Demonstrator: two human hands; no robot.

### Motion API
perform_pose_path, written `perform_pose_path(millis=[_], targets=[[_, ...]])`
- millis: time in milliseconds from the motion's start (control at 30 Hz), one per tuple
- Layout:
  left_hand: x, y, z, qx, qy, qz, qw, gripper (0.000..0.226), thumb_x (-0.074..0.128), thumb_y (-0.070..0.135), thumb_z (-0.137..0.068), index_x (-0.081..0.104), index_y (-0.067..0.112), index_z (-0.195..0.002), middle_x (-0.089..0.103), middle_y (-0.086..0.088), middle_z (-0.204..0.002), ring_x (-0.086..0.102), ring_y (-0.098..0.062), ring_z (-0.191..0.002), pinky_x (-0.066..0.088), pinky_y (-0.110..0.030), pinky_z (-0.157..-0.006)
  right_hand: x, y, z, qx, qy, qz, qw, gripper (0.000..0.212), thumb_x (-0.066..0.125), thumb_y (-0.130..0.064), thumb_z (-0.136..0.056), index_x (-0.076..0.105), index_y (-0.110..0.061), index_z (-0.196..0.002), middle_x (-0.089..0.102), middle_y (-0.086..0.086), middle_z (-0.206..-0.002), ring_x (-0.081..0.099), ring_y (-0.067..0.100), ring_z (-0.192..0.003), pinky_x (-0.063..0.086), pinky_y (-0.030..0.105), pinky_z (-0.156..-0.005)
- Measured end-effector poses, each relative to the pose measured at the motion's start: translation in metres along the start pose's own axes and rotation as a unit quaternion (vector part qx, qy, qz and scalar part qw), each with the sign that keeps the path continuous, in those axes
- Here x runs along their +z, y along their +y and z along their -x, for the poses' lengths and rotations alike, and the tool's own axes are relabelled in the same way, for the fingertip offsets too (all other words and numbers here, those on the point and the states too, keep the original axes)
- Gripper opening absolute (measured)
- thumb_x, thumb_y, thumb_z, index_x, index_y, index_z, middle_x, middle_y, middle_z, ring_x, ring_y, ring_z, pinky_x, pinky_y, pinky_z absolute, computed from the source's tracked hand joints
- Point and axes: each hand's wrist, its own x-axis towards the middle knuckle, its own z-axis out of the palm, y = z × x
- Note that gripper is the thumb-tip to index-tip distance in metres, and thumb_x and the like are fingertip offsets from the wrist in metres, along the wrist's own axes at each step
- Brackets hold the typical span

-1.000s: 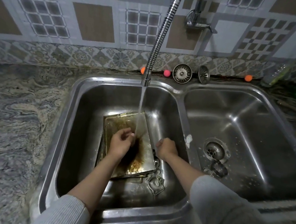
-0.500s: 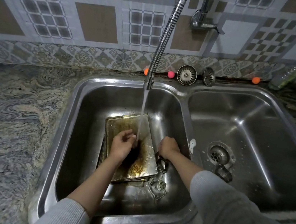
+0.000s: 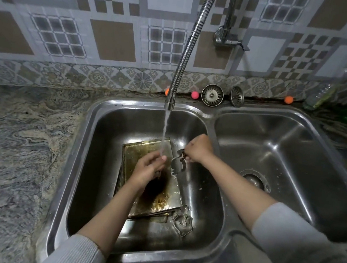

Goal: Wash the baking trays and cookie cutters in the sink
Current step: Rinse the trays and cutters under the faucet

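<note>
A: Head view first. How many basins does the sink point(image 3: 212, 112) have?

B: Two. The left basin holds the work, and water runs from one flexible spout point(image 3: 169, 104) straight down into it.

A: Count the baking trays point(image 3: 143, 151).

B: They lie stacked flat on the floor of the left basin. The offset edges at the near end suggest at least two, perhaps three; I cannot fix the number. The top one is stained brown, with a dark burnt patch towards its near half.

A: And the cookie cutters?

B: Two are plain. One cookie cutter point(image 3: 178, 165) is lifted above the right edge of the trays, just right of the water stream. A second cutter point(image 3: 182, 223) lies on the basin floor touching the near right corner of the stack. A bit of metal just beyond it may be a third, but I cannot tell.

A: The hands?

B: The right hand point(image 3: 197, 149) has its fingers curled and pinches the raised cutter at its top. The left hand point(image 3: 149, 169) hangs over the top tray with fingers loosely bent, its fingertips in the stream, gripping nothing I can see.

A: Anything else?

B: Two metal strainer plugs point(image 3: 212, 95) lean against the far wall, three small coloured balls point(image 3: 194, 95) sit along that same back edge, and a patterned stone table point(image 3: 12, 143) stretches to the left.
</note>
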Motion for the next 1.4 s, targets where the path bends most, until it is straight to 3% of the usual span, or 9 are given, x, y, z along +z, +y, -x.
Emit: perform_pose_path(millis=[133, 300, 533, 633, 800, 900, 1000, 1167, 1400], targets=[[0.002, 0.011, 0.009, 0.021, -0.060, 0.014, 0.998, 0.044, 0.068, 0.009, -0.084, 0.061, 0.025, -0.124, 0.068, 0.001, -0.116, 0.067, -0.017, -0.100, 0.053, -0.025, -0.075, 0.007, -0.011, 0.017, 0.081, -0.020, -0.164, 0.983, 0.007, 0.062, 0.004, -0.076, 0.067, 0.001, -0.071, 0.070, 0.017, -0.070, 0.070, 0.025, -0.058, 0.060, 0.040, -0.061], [-0.003, 0.016, 0.013, 0.044, -0.053, 0.034, 0.997, 0.055, 0.065, -0.015, -0.078, 0.059, 0.014, -0.124, 0.072, 0.006, -0.096, 0.069, -0.006, -0.080, 0.056, -0.020, -0.067, 0.014, -0.015, 0.022, 0.158, -0.066, -0.310, 0.935, 0.023, 0.052, 0.010, -0.083, 0.061, 0.005, -0.103, 0.067, 0.018, -0.080, 0.066, 0.020, -0.059, 0.056, 0.027, -0.048], [0.001, 0.023, 0.004, 0.080, 0.024, 0.032, 0.996, 0.039, 0.069, -0.007, -0.079, 0.065, 0.010, -0.114, 0.072, 0.007, -0.088, 0.069, -0.005, -0.076, 0.052, -0.017, -0.063, 0.021, -0.009, 0.018, 0.204, -0.103, -0.408, 0.884, 0.030, 0.042, 0.016, -0.084, 0.054, 0.004, -0.109, 0.061, 0.023, -0.099, 0.063, 0.019, -0.054, 0.051, 0.023, -0.038], [0.005, 0.021, -0.001, 0.088, 0.035, 0.030, 0.995, 0.033, 0.067, -0.003, -0.083, 0.066, 0.011, -0.113, 0.072, 0.003, -0.092, 0.069, -0.011, -0.083, 0.054, -0.020, -0.066, 0.021, -0.005, 0.016, 0.214, -0.115, -0.421, 0.874, 0.024, 0.042, 0.014, -0.084, 0.053, 0.002, -0.102, 0.061, 0.017, -0.086, 0.065, 0.017, -0.053, 0.051, 0.024, -0.038], [0.007, 0.018, -0.007, 0.108, 0.078, -0.006, 0.991, 0.028, 0.064, 0.008, -0.088, 0.066, 0.005, -0.116, 0.074, -0.003, -0.087, 0.066, -0.018, -0.076, 0.056, -0.025, -0.066, 0.015, 0.001, 0.017, 0.217, -0.159, -0.429, 0.862, 0.012, 0.043, 0.002, -0.088, 0.051, -0.005, -0.084, 0.058, 0.010, -0.081, 0.061, 0.017, -0.068, 0.056, 0.033, -0.067], [0.005, 0.019, -0.009, 0.102, 0.118, -0.024, 0.987, 0.018, 0.062, 0.020, -0.092, 0.074, 0.009, -0.099, 0.073, -0.003, -0.076, 0.064, -0.016, -0.070, 0.052, -0.025, -0.066, 0.015, 0.004, 0.019, 0.215, -0.171, -0.431, 0.859, 0.008, 0.048, -0.006, -0.090, 0.052, -0.009, -0.084, 0.056, 0.008, -0.088, 0.060, 0.018, -0.074, 0.049, 0.039, -0.083], [0.003, 0.019, -0.011, 0.070, 0.155, -0.024, 0.985, 0.024, 0.062, 0.030, -0.091, 0.074, 0.013, -0.080, 0.071, -0.009, -0.078, 0.063, -0.019, -0.072, 0.051, -0.028, -0.070, 0.017, 0.004, 0.020, 0.192, -0.164, -0.447, 0.858, 0.003, 0.054, -0.010, -0.089, 0.055, -0.013, -0.089, 0.056, 0.010, -0.105, 0.062, 0.017, -0.079, 0.049, 0.040, -0.086], [0.004, 0.021, -0.012, 0.029, 0.182, -0.008, 0.983, 0.034, 0.059, 0.034, -0.093, 0.070, 0.010, -0.071, 0.068, -0.004, -0.070, 0.063, -0.020, -0.069, 0.052, -0.031, -0.071, 0.021, 0.004, 0.024, 0.167, -0.148, -0.494, 0.840, 0.007, 0.063, -0.018, -0.089, 0.057, -0.015, -0.090, 0.058, 0.007, -0.098, 0.062, 0.016, -0.081, 0.051, 0.036, -0.082], [0.005, 0.018, -0.006, -0.009, 0.159, 0.069, 0.985, 0.027, 0.054, 0.034, -0.096, 0.065, 0.011, -0.088, 0.067, -0.004, -0.079, 0.064, -0.015, -0.075, 0.053, -0.028, -0.067, 0.032, -0.001, 0.036, 0.163, -0.176, -0.501, 0.831, 0.005, 0.058, -0.018, -0.093, 0.059, -0.018, -0.088, 0.056, 0.005, -0.086, 0.056, 0.014, -0.076, 0.048, 0.036, -0.090]])
